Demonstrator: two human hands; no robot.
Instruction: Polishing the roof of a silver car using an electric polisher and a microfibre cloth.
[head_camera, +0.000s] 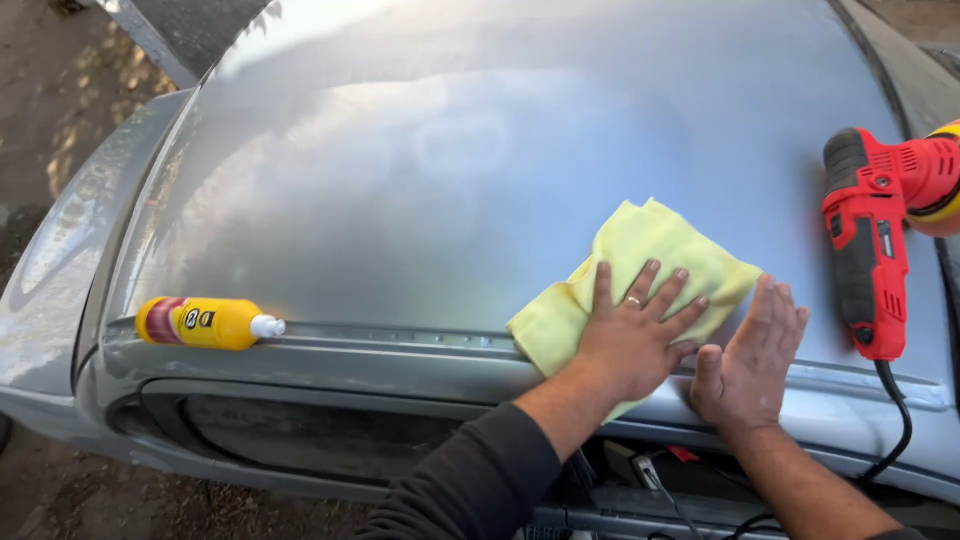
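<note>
flat and open, the left hand (632, 338) is pressed on a yellow cloth (640, 270), pinning it to the hood (450, 180); the right hand (752, 358), likewise open, is laid bare beside it. a polisher (872, 240) and bottle (205, 322) are parked within reach.

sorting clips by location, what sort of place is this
Probably outdoors, a yard or driveway where a car is being polished: a silver car hood over bare dirt ground, a red corded polisher and a yellow bottle lying on it, the left hand on a yellow cloth.
</note>
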